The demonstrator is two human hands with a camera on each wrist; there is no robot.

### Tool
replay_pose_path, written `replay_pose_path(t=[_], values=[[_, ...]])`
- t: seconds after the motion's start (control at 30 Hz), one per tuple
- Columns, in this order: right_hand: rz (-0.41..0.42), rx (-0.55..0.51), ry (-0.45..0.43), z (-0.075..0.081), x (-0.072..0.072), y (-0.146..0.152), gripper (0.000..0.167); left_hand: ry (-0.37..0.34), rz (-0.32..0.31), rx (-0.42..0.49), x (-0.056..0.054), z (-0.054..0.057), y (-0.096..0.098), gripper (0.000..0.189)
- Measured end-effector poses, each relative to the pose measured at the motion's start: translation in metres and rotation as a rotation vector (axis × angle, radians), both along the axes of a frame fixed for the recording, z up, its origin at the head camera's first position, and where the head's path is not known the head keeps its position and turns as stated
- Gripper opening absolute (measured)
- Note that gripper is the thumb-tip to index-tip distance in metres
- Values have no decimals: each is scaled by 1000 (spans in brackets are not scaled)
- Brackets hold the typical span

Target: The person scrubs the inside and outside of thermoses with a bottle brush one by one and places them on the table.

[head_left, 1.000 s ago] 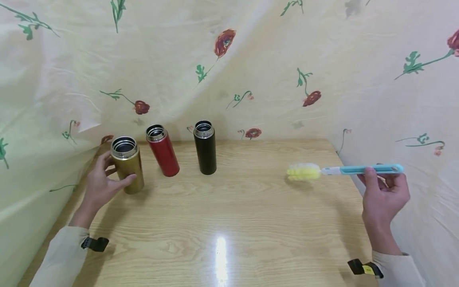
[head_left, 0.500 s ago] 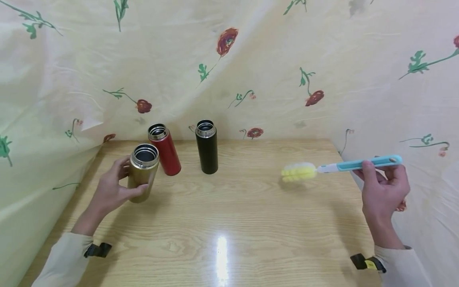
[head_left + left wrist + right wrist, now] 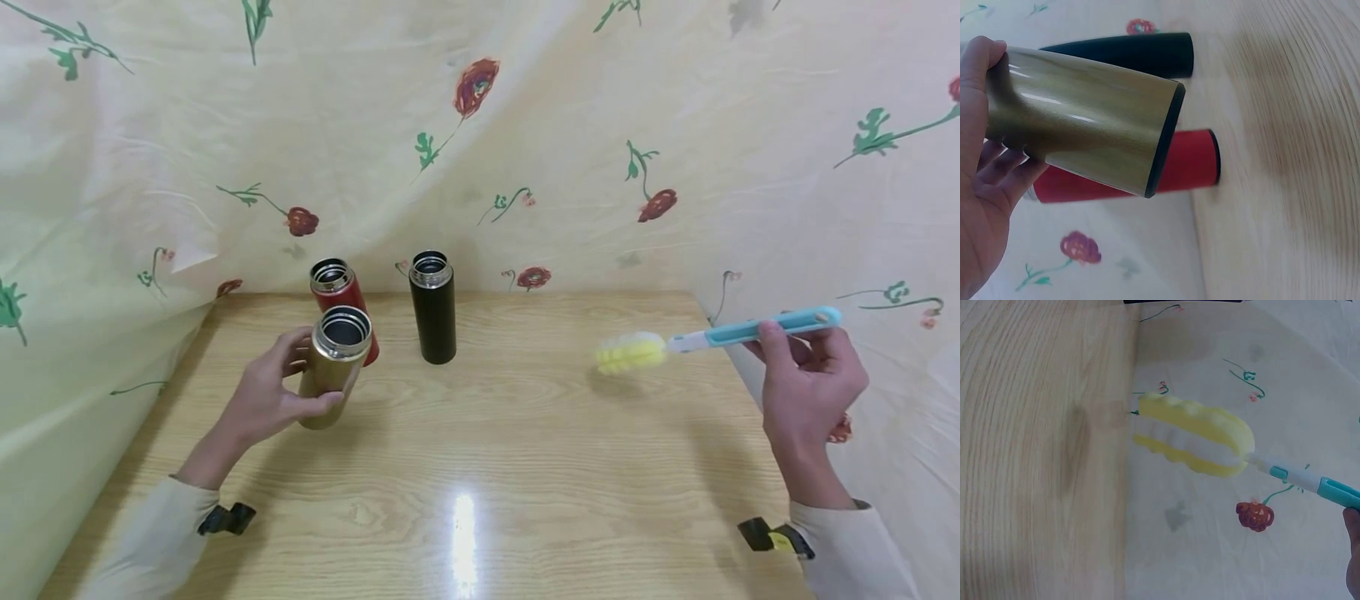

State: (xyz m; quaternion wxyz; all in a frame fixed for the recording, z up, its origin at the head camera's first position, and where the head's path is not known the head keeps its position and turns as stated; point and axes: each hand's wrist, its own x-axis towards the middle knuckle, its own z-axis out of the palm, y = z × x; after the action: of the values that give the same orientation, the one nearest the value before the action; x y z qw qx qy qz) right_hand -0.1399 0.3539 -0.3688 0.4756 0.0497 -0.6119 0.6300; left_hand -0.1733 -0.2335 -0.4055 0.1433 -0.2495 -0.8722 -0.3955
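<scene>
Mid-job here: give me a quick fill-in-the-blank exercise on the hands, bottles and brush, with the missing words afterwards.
1. The left hand grips the gold bottle, and the right hand holds the brush by its blue ____.
2. In the head view, the red bottle is partly hidden behind the ____ bottle.
3. In the head view, the black bottle stands to the red bottle's ____.
4. The brush's head is white and ____.

Missing words: handle; gold; right; yellow.

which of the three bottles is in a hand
The gold bottle: the left hand grips it. The red bottle, partly hidden behind it in the head view, and the black bottle stand on the table with no hand on them.
</scene>
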Motion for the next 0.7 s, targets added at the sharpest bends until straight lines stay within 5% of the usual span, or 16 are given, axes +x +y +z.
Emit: replay_pose_path(t=[0.23, 0.7], values=[[26, 7, 18, 10, -3, -7, 24, -11, -55, -2, -2, -2, 18, 85], [155, -96, 118, 55, -1, -43, 25, 37, -177, -1, -9, -5, 43, 81]])
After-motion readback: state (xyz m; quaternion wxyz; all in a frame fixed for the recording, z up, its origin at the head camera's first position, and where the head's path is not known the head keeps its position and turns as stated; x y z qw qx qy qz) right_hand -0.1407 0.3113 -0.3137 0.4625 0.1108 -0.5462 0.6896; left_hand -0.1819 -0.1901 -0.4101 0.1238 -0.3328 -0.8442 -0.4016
